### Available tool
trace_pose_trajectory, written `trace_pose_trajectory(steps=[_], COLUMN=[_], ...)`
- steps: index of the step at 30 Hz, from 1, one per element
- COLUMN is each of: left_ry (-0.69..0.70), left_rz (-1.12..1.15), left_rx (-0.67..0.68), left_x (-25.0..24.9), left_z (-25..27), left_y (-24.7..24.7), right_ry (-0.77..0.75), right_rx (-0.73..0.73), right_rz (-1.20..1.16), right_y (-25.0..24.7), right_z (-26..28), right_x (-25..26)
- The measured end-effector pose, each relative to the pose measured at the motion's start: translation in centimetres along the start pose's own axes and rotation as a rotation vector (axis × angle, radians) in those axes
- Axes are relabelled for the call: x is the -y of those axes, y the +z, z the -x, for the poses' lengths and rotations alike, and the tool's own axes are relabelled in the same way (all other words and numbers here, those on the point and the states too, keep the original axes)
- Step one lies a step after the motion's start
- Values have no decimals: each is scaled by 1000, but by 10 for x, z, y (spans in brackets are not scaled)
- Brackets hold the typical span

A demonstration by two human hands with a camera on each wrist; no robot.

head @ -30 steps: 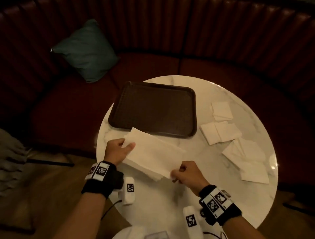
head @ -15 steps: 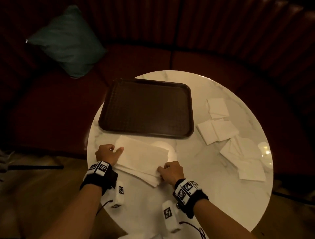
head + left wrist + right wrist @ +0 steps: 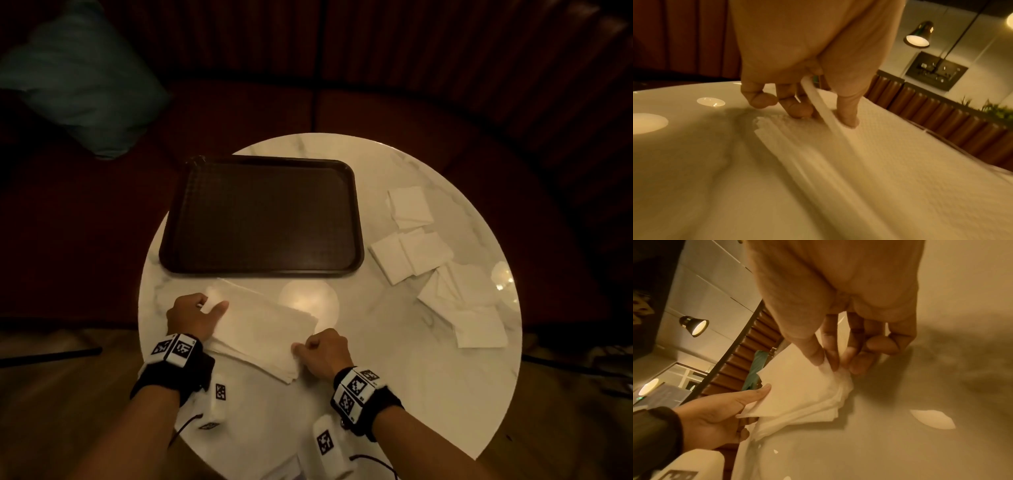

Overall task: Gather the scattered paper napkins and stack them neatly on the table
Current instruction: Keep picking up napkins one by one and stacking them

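A stack of white paper napkins (image 3: 260, 329) lies on the round marble table (image 3: 404, 394), just in front of the tray. My left hand (image 3: 197, 315) grips the stack's left end, thumb on top and fingers curled beneath (image 3: 846, 113). My right hand (image 3: 323, 351) pinches the stack's near right corner between thumb and fingers (image 3: 825, 363). Several loose napkins (image 3: 411, 255) remain scattered on the table's right side, with one (image 3: 409, 205) farther back and others (image 3: 476, 318) nearer the edge.
A dark brown tray (image 3: 260, 216) sits on the far left part of the table. A curved dark red sofa (image 3: 411, 113) wraps behind the table, with a teal cushion (image 3: 78, 82) at the back left. Wooden floor lies below.
Both hands have lowered the napkin stack from a raised, tilted hold down flat onto the table and drawn it nearer. The view has shifted closer over the table.
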State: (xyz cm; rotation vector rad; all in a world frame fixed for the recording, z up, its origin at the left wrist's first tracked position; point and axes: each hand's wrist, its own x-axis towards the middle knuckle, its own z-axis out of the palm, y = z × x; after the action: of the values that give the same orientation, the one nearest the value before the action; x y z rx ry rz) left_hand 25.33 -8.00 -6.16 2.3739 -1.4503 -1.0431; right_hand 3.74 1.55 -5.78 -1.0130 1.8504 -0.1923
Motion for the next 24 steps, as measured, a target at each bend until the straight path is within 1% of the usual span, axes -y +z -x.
trace_pose_trajectory(steps=[5,8,10,12,15,17,18,19,21,22,24], left_ry=[-29,-65,-97,-111,-102,-44,12,85,218,263,318], left_rz=[-71,-102,-100,-100,-112,-121,-115,-104,-73,-56,-20], left_rx=[15,-24,-43,-63,-142,-193,-188,-153,-21,48,129], left_x=[3,6,7,2,-12,-20,-24,-27,-34,-36,-39], left_z=[-3,-3,2,12,33,49,60,71,97,109,126], left_y=[8,9,10,10,7,8,12,17,32,40,52], right_ry=[0,35,60,83,131,132,125,122,106,92,72], right_rx=[-68,-121,-221,-346,-491,-567,-585,-586,-569,-547,-477], right_rz=[44,-5,-86,-130,-137,-84,-38,15,117,150,189], right_y=[3,-16,-50,-96,-163,-192,-201,-207,-214,-216,-215], right_z=[-4,-5,-10,-18,-36,-51,-58,-65,-78,-84,-93], right_x=[-3,-5,-10,-18,-38,-52,-57,-61,-65,-66,-65])
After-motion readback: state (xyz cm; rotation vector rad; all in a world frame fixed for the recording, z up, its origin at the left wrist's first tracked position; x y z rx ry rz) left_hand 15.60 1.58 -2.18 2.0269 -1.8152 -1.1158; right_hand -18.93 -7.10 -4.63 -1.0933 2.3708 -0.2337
